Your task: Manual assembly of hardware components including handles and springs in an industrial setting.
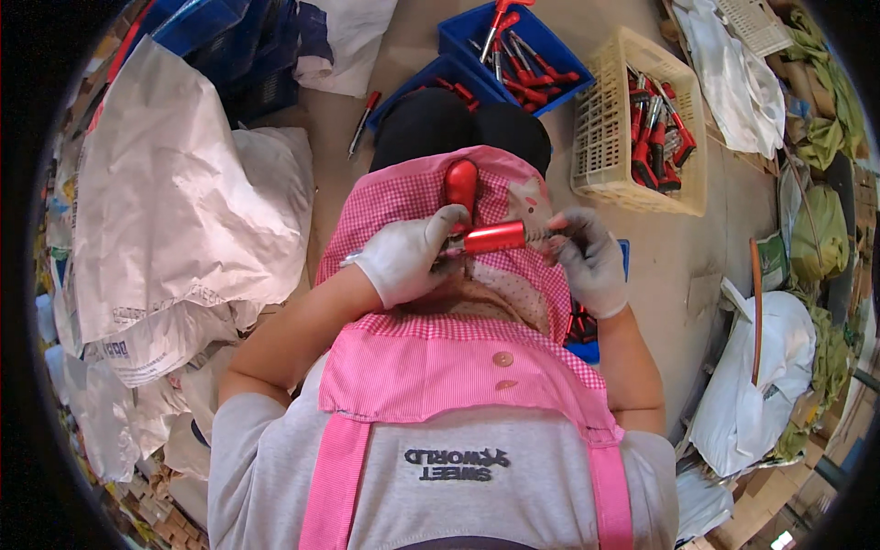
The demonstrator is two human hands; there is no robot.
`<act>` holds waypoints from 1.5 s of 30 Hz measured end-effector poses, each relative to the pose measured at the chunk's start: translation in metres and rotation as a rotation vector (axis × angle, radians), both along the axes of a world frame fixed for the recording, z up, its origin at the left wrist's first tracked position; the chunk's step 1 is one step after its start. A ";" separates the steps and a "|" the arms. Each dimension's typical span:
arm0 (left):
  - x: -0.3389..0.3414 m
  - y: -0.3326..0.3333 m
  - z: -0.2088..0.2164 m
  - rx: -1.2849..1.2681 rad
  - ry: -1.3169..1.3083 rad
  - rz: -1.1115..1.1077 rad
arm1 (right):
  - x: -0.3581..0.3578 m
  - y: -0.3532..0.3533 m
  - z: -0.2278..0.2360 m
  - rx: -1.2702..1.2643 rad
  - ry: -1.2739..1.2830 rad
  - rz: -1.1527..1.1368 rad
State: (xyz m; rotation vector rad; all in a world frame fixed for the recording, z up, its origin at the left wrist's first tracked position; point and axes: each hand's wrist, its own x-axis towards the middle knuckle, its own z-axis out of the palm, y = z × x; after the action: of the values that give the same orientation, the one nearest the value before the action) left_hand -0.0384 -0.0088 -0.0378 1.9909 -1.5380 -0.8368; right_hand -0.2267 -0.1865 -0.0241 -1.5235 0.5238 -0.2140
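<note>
Two hands in play, and there's one red cylinder, one spring, one red handle! Two blue bins past the knees, one cream crate, red-handled tools heaped too thick to count!

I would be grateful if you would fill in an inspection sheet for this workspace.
Surface: lap covered by a pink checked apron.
Job's things: red cylinder with a spring at its right end; red rounded part just beyond it.
Clutter: one red-handled tool lying on the floor.
Hands: gloved left hand holds the red cylinder at its left end; gloved right hand has fingertips at the spring's far end, grip unclear.
Cables: nothing seen.
Surroundings: blue bin and cream crate holding red-handled tools; white sack at left.
</note>
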 end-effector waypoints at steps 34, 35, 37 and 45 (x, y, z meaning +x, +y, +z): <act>-0.010 0.030 -0.001 -0.113 0.271 -0.006 | 0.033 0.026 0.057 -0.163 0.169 0.334; -0.009 0.028 0.000 -0.115 0.272 -0.015 | 0.034 0.025 0.051 -0.288 0.112 0.368; -0.007 0.026 0.003 -0.004 0.284 0.014 | 0.035 0.023 0.041 -0.486 -0.022 0.350; -0.013 0.024 -0.001 -0.011 0.282 0.044 | 0.039 0.027 0.040 -0.164 0.314 0.346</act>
State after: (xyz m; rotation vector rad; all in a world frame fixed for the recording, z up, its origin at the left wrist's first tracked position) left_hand -0.0512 0.0155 -0.0386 1.8021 -1.3297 -1.0387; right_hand -0.1877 -0.1598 0.0162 -1.7928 0.4873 0.2602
